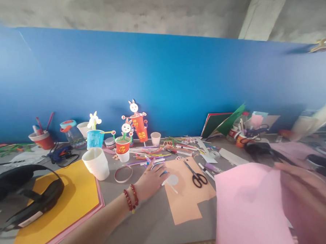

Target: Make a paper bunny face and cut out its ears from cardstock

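My left hand (pixel 152 179), with red bead bracelets at the wrist, reaches over the table with its fingers stretched and spread. Its fingertips are at a small blue and white item, partly hidden beneath them. Beside them, a white paper circle (pixel 173 179) lies on a cut sheet of orange paper (pixel 182 208). Black-handled scissors (pixel 197 176) rest on that same sheet. On the right, my right hand (pixel 305 187), smeared by motion, grips a sheet of pink paper (pixel 246 205) raised at the table's near side.
Stacked white paper cups (pixel 96 163) stand left of my left hand, near a tape ring (pixel 123 174). Rabbit-headed cup figures (pixel 122 144) stand behind. Paper strips and pens (pixel 181 152) clutter the back. Headphones (pixel 43 193) lie on yellow paper (pixel 81 188). A blue partition (pixel 177 81) rises behind.
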`<state>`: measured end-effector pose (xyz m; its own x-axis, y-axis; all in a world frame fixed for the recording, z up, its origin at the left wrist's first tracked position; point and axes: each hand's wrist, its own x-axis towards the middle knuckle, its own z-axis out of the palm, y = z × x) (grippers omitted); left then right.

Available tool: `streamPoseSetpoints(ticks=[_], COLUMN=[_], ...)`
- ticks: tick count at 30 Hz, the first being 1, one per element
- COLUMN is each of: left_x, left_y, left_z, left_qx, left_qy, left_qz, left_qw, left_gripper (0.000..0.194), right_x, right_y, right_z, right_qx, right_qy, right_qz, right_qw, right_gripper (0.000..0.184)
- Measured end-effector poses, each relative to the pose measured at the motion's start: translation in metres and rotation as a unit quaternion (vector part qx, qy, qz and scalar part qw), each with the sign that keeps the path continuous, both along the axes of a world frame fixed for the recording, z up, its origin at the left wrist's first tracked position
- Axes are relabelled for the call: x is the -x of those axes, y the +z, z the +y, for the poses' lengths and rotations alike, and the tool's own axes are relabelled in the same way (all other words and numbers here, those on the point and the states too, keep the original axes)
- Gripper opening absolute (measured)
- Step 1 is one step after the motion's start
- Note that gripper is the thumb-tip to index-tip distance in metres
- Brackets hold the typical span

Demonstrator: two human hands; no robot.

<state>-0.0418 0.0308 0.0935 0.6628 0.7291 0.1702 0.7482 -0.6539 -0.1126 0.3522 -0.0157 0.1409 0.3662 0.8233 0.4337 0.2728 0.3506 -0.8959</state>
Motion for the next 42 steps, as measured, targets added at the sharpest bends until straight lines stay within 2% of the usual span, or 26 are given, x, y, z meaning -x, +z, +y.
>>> streamPoseSetpoints(ticks=[2, 4, 6, 7, 8, 10, 13, 16, 17, 18, 19, 20, 21, 23, 24, 26, 27, 28, 30, 32, 33, 35, 38, 40, 42], left_x=[0.019, 0.037, 0.054, 0.061, 0.067, 0.076, 0.075, 0.047, 0.033, 0.016, 0.000, -0.016, -0.029, -0.046, -0.049, -0.043, -0.036, -0.028, -0.013, -0.004, -0.002, -0.004, -0.015, -0.022, -0.026], left_y=[0.002, 0.008, 0.014, 0.017, 0.020, 0.024, 0.031, 0.044, 0.050, 0.056, 0.063, 0.069, 0.074, 0.082, 0.084, 0.087, 0.088, 0.090, 0.091, 0.085, 0.079, 0.059, 0.017, -0.007, -0.023], left_z=[-0.002, -0.007, -0.012, -0.014, -0.015, -0.017, -0.021, -0.033, -0.038, -0.042, -0.046, -0.047, -0.047, -0.042, -0.038, -0.028, -0.025, -0.023, -0.024, -0.032, -0.038, -0.050, -0.067, -0.077, -0.084], left_qx=[0.014, 0.022, 0.029, 0.033, 0.037, 0.046, 0.053, 0.087, 0.163, 0.242, 0.288, 0.312, 0.302, 0.240, 0.200, 0.118, 0.075, 0.026, -0.082, -0.172, -0.194, -0.196, -0.150, -0.098, -0.052], left_qy=[-0.018, -0.021, -0.019, -0.018, -0.016, -0.014, -0.011, -0.006, -0.007, -0.030, -0.057, -0.070, -0.057, -0.008, 0.019, 0.059, 0.066, 0.063, 0.013, -0.056, -0.078, -0.094, -0.095, -0.073, -0.038], left_qz=[-0.020, -0.031, -0.039, -0.046, -0.056, -0.083, -0.132, -0.241, -0.373, -0.471, -0.538, -0.569, -0.586, -0.584, -0.572, -0.523, -0.493, -0.461, -0.388, -0.302, -0.263, -0.206, -0.133, -0.078, -0.016], left_qw=[1.000, 0.999, 0.999, 0.998, 0.998, 0.995, 0.990, 0.967, 0.913, 0.848, 0.790, 0.757, 0.750, 0.776, 0.796, 0.842, 0.864, 0.885, 0.918, 0.936, 0.942, 0.954, 0.975, 0.989, 0.998], left_gripper=[0.042, 0.048, 0.055, 0.058, 0.060, 0.061, 0.055, 0.046, 0.043, 0.041, 0.041, 0.044, 0.052, 0.070, 0.064, 0.032, 0.019, 0.016, 0.022, 0.030, 0.031, 0.026, 0.018, 0.014, 0.019], right_x=[0.016, 0.034, 0.053, 0.062, 0.070, 0.085, 0.112, 0.144, 0.155, 0.166, 0.177, 0.186, 0.194, 0.202, 0.201, 0.191, 0.182, 0.171, 0.147, 0.125, 0.116, 0.104, 0.097, 0.097, 0.097], right_y=[0.014, 0.031, 0.048, 0.056, 0.063, 0.073, 0.079, 0.077, 0.076, 0.076, 0.076, 0.077, 0.078, 0.084, 0.088, 0.093, 0.094, 0.093, 0.082, 0.058, 0.041, 0.003, -0.053, -0.079, -0.094], right_z=[-0.008, -0.016, -0.017, -0.015, -0.011, -0.002, 0.011, 0.021, 0.025, 0.029, 0.033, 0.038, 0.043, 0.053, 0.055, 0.055, 0.052, 0.046, 0.028, 0.006, -0.005, -0.024, -0.044, -0.051, -0.054], right_qx=[0.039, 0.040, -0.022, -0.057, -0.102, -0.179, -0.243, -0.273, -0.282, -0.288, -0.296, -0.302, -0.307, -0.331, -0.344, -0.368, -0.377, -0.384, -0.395, -0.380, -0.363, -0.311, -0.241, -0.208, -0.176], right_qy=[-0.043, -0.039, 0.003, 0.052, 0.091, 0.127, 0.136, 0.165, 0.171, 0.171, 0.167, 0.163, 0.154, 0.133, 0.121, 0.101, 0.093, 0.090, 0.107, 0.161, 0.169, 0.183, 0.168, 0.141, 0.126], right_qz=[-0.003, -0.049, -0.124, -0.167, -0.206, -0.260, -0.295, -0.330, -0.352, -0.378, -0.400, -0.419, -0.431, -0.438, -0.434, -0.418, -0.410, -0.405, -0.408, -0.423, -0.420, -0.438, -0.465, -0.464, -0.454], right_qw=[0.998, 0.997, 0.992, 0.983, 0.969, 0.940, 0.914, 0.888, 0.876, 0.863, 0.851, 0.841, 0.834, 0.825, 0.824, 0.824, 0.825, 0.825, 0.816, 0.806, 0.814, 0.824, 0.835, 0.849, 0.864], right_gripper=[0.029, 0.026, 0.016, 0.014, 0.014, 0.014, 0.018, 0.023, 0.025, 0.027, 0.028, 0.028, 0.028, 0.027, 0.027, 0.025, 0.025, 0.025, 0.028, 0.032, 0.031, 0.028, 0.029, 0.032, 0.030])
